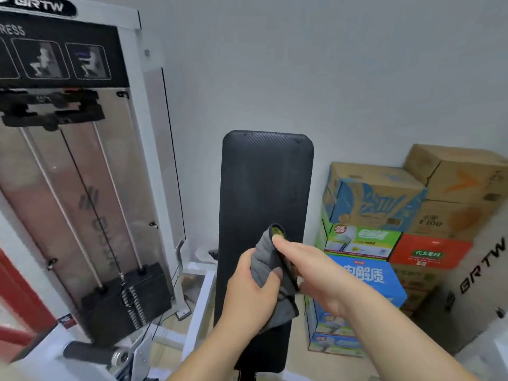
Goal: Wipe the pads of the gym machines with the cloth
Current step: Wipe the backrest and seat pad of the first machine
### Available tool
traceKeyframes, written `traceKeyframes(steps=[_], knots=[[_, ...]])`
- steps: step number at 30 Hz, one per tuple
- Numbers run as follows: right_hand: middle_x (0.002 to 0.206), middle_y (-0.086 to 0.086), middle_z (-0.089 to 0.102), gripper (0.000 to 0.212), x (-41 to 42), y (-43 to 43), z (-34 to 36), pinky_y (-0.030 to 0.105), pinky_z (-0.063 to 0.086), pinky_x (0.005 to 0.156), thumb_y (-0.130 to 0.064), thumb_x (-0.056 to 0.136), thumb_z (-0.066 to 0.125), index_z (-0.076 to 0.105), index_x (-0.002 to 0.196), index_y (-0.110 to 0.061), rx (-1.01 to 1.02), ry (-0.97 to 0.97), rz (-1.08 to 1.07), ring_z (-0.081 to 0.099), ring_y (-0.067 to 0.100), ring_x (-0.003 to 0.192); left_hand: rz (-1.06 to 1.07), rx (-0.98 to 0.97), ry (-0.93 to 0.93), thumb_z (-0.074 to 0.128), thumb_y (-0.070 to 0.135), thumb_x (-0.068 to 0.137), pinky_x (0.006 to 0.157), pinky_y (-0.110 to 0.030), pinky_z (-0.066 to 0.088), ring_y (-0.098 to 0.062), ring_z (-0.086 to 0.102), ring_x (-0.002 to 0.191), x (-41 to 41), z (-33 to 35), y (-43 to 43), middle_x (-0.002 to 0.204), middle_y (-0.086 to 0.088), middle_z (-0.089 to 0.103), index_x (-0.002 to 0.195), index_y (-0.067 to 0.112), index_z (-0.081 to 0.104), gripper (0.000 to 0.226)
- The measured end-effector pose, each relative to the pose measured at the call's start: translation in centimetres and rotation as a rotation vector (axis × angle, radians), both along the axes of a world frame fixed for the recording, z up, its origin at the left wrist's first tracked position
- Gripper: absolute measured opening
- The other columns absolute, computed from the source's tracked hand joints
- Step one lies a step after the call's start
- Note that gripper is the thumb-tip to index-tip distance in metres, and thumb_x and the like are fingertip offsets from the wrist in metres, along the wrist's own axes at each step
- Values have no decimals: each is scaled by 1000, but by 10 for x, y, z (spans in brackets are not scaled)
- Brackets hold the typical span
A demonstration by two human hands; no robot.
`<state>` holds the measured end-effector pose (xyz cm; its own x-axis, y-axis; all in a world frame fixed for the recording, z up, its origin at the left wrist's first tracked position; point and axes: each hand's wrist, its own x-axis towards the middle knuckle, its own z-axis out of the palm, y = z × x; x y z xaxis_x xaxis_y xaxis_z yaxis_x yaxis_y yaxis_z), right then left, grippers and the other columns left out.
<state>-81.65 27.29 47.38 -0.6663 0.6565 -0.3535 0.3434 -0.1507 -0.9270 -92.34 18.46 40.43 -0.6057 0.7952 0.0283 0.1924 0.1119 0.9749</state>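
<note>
A long black back pad (264, 182) of a gym machine stands upright in the middle of the head view. A grey cloth (270, 281) with a yellow-green underside hangs in front of the pad's lower half. My left hand (247, 295) grips the cloth from the left, thumb over the fabric. My right hand (310, 273) pinches the cloth's upper edge from the right, fingers pointing left. Both forearms come in from the bottom of the frame.
A white weight-stack tower (82, 174) with a black plate stack (123, 298) and cables stands at the left. Stacked cardboard boxes (384, 215) fill the right, against a plain wall. A black foam handle (82, 350) and white frame bars lie low at the left.
</note>
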Motion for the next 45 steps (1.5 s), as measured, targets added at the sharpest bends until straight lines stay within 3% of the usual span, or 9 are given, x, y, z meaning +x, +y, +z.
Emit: traceKeyframes(steps=[3, 8, 11, 14, 20, 27, 35, 40, 45], knots=[[87, -9, 72, 40, -24, 16, 10, 23, 54, 74, -57, 96, 63, 77, 96, -20, 338, -120, -26, 68, 9, 82, 27, -11, -102, 71, 32, 94, 73, -21, 56, -1, 70, 87, -36, -1, 16, 101, 7, 73, 111, 36, 54, 24], [99, -9, 71, 24, -54, 79, 42, 31, 55, 81, -35, 100, 61, 71, 120, -25, 598, -62, -342, 67, 12, 92, 148, 29, 41, 67, 45, 96, 83, -32, 55, -10, 65, 99, -109, 32, 47, 107, 7, 68, 116, 32, 54, 28], [102, -7, 65, 37, -75, 129, 62, 31, 50, 90, -28, 103, 55, 61, 139, -23, 727, -44, -426, 64, 15, 94, 183, 157, 323, 66, 42, 98, 84, -28, 46, -12, 59, 105, -153, 87, 80, 117, 5, 58, 120, 27, 58, 27], [132, 7, 59, 46, -92, 171, 81, 34, 50, 92, -28, 106, 44, 49, 152, -27, 815, -72, -457, 64, 17, 97, 323, 229, 747, 66, 43, 97, 98, -38, 45, -23, 43, 128, -188, 129, 118, 138, -1, 41, 128, 26, 61, 37], [169, -5, 32, 54, -114, 234, 88, 31, 25, 121, -31, 112, 36, 28, 165, -25, 774, -155, -389, 32, 19, 154, 274, -21, 1206, 51, 58, 99, 107, -50, 35, -32, 31, 132, -216, 109, 209, 154, -4, 30, 155, 36, 40, 61], [139, -13, 59, 45, -112, 274, 51, 21, 36, 101, -15, 110, 42, 55, 145, -40, 786, 6, -471, 52, 5, 128, 501, 157, 1228, 58, 44, 92, 81, -52, 42, -36, 41, 104, -204, 42, 269, 126, -15, 47, 145, 27, 51, 56], [131, -8, 66, 37, -113, 287, 45, 31, 48, 83, -17, 111, 39, 51, 130, -46, 752, 11, -468, 61, 17, 111, -358, 388, 1862, 68, 25, 84, 68, -41, 39, -29, 53, 83, -184, -6, 248, 105, -5, 58, 128, 24, 58, 45], [128, -11, 65, 37, -120, 291, 39, 31, 49, 71, -22, 110, 36, 46, 129, -53, 782, -53, -499, 62, 21, 98, 238, 348, 1624, 68, 26, 83, 95, -53, 40, -39, 52, 118, -247, 86, 262, 140, -14, 58, 126, 26, 67, 43], [131, -7, 64, 36, -119, 290, 39, 27, 45, 76, -19, 111, 37, 48, 126, -50, 732, 15, -481, 60, 17, 108, 307, 282, 1454, 66, 26, 87, 119, -63, 24, -43, 39, 140, -205, 46, 271, 155, -12, 47, 132, 17, 59, 46]])
